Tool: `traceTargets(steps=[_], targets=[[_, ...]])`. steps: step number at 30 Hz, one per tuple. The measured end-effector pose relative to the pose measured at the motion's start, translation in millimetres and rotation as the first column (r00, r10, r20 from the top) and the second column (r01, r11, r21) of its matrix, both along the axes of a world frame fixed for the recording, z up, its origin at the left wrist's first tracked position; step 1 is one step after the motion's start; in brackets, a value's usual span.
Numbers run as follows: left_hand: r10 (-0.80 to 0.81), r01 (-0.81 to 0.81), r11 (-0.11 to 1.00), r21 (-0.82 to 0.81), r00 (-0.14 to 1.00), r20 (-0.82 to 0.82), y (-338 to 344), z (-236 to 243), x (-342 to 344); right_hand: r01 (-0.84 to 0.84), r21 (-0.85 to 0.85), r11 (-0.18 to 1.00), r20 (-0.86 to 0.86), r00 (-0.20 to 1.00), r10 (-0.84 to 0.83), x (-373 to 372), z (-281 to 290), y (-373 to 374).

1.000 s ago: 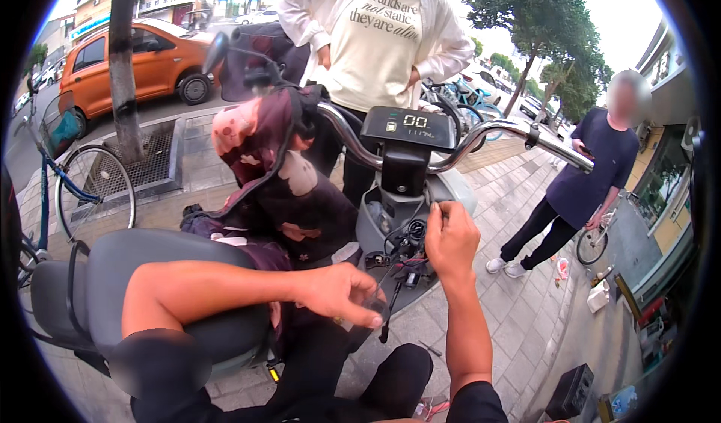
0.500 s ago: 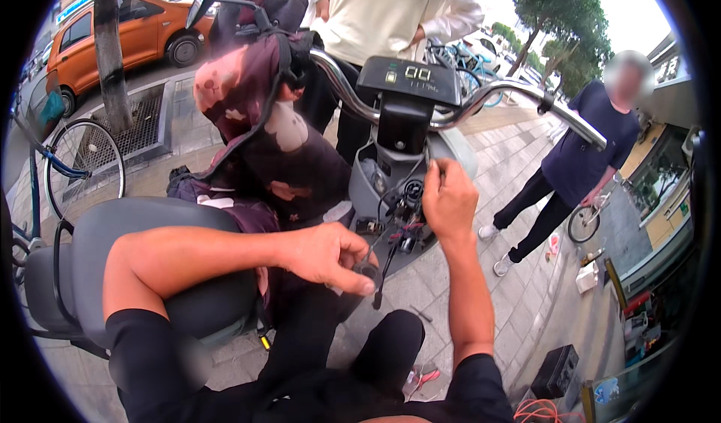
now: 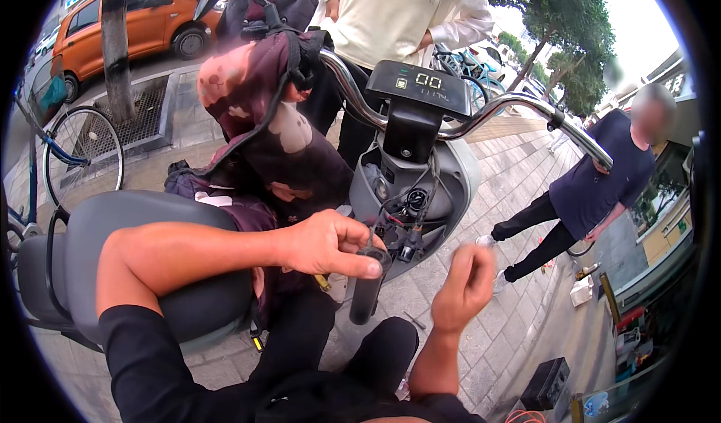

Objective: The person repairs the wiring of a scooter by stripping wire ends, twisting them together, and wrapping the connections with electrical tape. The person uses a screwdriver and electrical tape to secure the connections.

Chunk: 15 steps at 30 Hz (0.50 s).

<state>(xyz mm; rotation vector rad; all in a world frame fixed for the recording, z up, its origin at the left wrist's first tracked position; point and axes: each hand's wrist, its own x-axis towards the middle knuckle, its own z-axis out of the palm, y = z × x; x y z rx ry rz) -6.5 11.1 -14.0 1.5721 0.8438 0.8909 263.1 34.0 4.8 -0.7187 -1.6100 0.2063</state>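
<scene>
The left hand (image 3: 323, 241) has its fingers closed around a dark cylinder (image 3: 368, 288), matte and rubber-like, which looks like a grip or a tool handle. The thumb lies across its upper end, and the cylinder hangs almost upright, its lower end free above the pavement. It is just below the opened front panel of a pale grey scooter (image 3: 458, 175), where a bundle of black wires (image 3: 409, 209) and small connectors comes out of a round cavity in the smooth plastic shell.

The right hand (image 3: 466, 284) is raised beside it, to the right of the cylinder and apart from it. Its fingers are curled loosely inward and hold nothing that can be seen; the hand is a little blurred.

Above the cavity stands a dark flat display (image 3: 418, 86) on a black stem, and a shiny metal handlebar (image 3: 518, 111) curves out to both sides. A soft quilted cover (image 3: 263, 122) in dark purple with pale patches hangs over the left part of the handlebar. The wide grey seat (image 3: 128, 220) is smooth, with a rounded edge, and the left forearm rests across it.

Between the scooter and the knees there is only a narrow free space. The ground is grey paving bricks (image 3: 518, 310). To the right a person in dark clothes (image 3: 593, 190) stands well apart; behind the scooter stands a person in a cream sweater (image 3: 405, 17). To the far left are a bicycle wheel (image 3: 82, 156), a tree trunk (image 3: 116, 40) and an orange car (image 3: 143, 17).
</scene>
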Motion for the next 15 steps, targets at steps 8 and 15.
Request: traceTargets(steps=[8,15], targets=[[-0.039,0.07,0.988,-0.14,0.977,0.21,-8.8,14.7,1.8,-0.873,-0.482,-0.07,-0.785,0.394,0.478,-5.3,-79.5,-66.3],[-0.254,0.277,0.946,-0.17,0.956,0.148,-8.4,19.1,1.4,-0.865,-0.05,-0.499,-0.925,-0.148,0.349,-43.0,-84.6,-75.6]])
